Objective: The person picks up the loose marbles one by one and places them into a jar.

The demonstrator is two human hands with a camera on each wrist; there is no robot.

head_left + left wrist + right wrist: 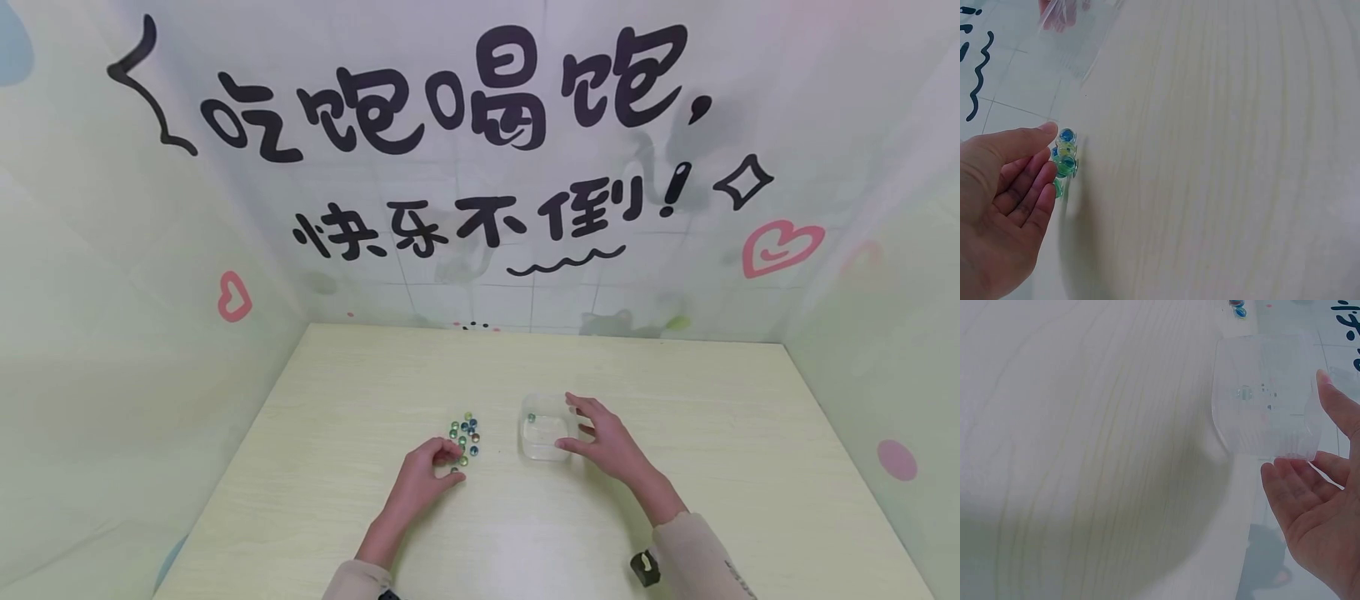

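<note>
Over the near side of a cluster of coloured glass marbles [465, 427], my left hand [426, 477] has its thumb and fingers apart and loosely bent. Several green, blue and yellow marbles [1067, 149] show just past its fingertips in the left wrist view. One marble lies by the gap between thumb and fingers, partly hidden. My right hand [609, 443] holds the right side of a clear square plastic box [542, 451], thumb at the near part and fingers at the far corner. A single marble [531, 417] is inside the box. The right wrist view shows the box [1266, 428] against the fingers.
The pale wood-grain table [360, 375] extends around both hands. Behind it hangs a white printed curtain [465, 300], with more curtain on both sides. A small black object [645, 568] is beside the right sleeve.
</note>
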